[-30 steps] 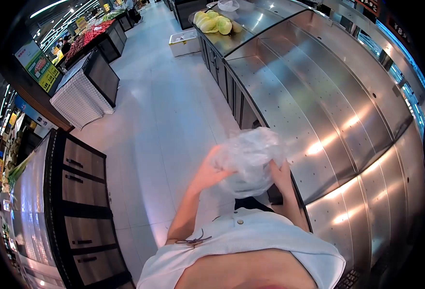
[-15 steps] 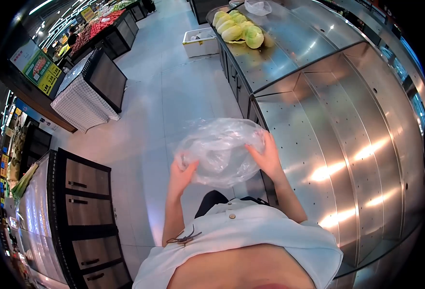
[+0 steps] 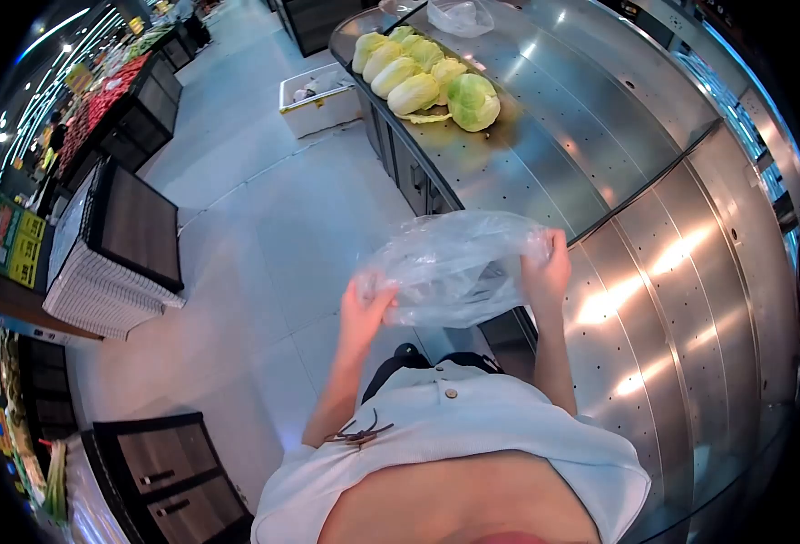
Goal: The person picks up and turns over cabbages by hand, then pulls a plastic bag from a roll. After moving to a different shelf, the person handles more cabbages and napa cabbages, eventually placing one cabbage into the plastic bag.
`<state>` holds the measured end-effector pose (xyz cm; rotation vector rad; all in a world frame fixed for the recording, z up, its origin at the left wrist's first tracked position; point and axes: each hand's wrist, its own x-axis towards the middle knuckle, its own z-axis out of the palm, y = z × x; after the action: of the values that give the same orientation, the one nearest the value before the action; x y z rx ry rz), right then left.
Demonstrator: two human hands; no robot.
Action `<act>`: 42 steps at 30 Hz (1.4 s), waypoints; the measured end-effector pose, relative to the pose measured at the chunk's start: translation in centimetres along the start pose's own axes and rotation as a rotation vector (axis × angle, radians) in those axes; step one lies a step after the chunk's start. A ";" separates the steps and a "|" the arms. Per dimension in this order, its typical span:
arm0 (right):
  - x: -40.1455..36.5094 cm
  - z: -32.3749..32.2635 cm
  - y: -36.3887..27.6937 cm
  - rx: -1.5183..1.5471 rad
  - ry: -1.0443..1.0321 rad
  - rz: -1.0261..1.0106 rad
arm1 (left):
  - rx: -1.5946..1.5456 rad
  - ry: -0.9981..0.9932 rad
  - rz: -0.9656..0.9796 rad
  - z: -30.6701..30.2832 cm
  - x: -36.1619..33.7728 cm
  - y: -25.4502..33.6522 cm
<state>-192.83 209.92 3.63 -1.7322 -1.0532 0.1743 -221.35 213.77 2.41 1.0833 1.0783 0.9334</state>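
A clear plastic bag (image 3: 459, 267) is stretched between both hands in front of the body, its film bulging and wrinkled. My left hand (image 3: 366, 304) pinches the bag's left side, fingers closed on the film. On the right side, my right hand (image 3: 545, 261) grips the bag, thumb and fingers closed round it. Beyond the bag, several pale green cabbages (image 3: 414, 93) lie in rows at the near-left corner of a metal counter, with a rounder cabbage (image 3: 473, 102) at their right end.
The perforated metal counter (image 3: 554, 109) runs along the right. A white box (image 3: 318, 109) stands on the floor beside it. Another clear bag (image 3: 461, 16) lies behind the cabbages. At left are a cloth-draped stand (image 3: 110, 272) and a dark cabinet (image 3: 169, 471). A person stands far off.
The view has moved forward and turned, so the cabbages and counter appear nearer. Both hands have shifted right in view with the bag, which is now spread wider.
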 end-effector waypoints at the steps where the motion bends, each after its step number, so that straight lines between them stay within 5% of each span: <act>1: 1.5 0.6 -0.1 -0.036 0.034 0.009 | -0.051 -0.005 0.020 0.3 2.6 1.0; 5: 6.2 2.8 2.7 -0.035 0.182 0.138 | 0.142 0.045 0.395 2.4 11.4 3.8; 7: 8.5 4.2 4.5 0.021 0.251 0.207 | 0.537 0.238 0.792 4.0 14.5 7.9; 9: 10.9 6.4 7.8 0.007 0.288 0.281 | 0.625 0.173 1.028 5.1 18.6 8.7; 11: 13.2 9.0 11.7 0.010 0.301 0.333 | 0.419 -0.166 1.084 6.3 23.1 8.9; 14: 16.4 12.5 14.3 -0.077 0.241 0.437 | 0.573 -0.731 0.847 10.2 31.0 6.3; 16: 17.5 14.7 12.9 -0.177 0.243 0.481 | 0.688 -0.880 0.595 11.9 37.2 1.6; 19: 20.3 17.4 9.1 -0.672 0.345 0.212 | 0.768 -1.091 0.542 12.7 44.3 -2.7; 20: 20.9 18.4 8.6 -0.590 0.355 0.079 | 0.766 -1.164 0.566 12.8 45.7 -3.7; 22: 20.4 21.0 10.6 -0.229 0.071 0.114 | 0.741 -1.280 0.427 13.9 47.4 -3.9; 24: 20.4 23.3 13.1 -0.224 -0.085 0.169 | 0.775 -1.388 0.264 14.9 49.3 -4.3; 29: 20.4 23.2 14.2 -0.759 -0.062 0.430 | 1.379 -1.412 0.504 14.7 52.9 -4.7; 32: 20.4 23.4 12.7 -0.893 -0.329 0.754 | 1.514 -1.549 0.490 14.7 54.3 -2.7; 37: 22.6 24.6 10.2 -1.009 -0.474 1.011 | 1.135 -1.713 0.673 14.1 55.7 -1.2; 41: 23.2 23.9 8.6 -0.825 -0.108 0.824 | 0.595 -1.833 0.547 14.8 58.7 5.9; 42: 24.0 23.6 7.7 -0.683 0.002 0.804 | 0.549 -1.733 0.594 15.2 60.1 7.6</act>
<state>-187.45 243.06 -4.49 -2.7139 -0.3539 0.3383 -193.45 269.49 -0.76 2.0345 -0.5244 -0.1617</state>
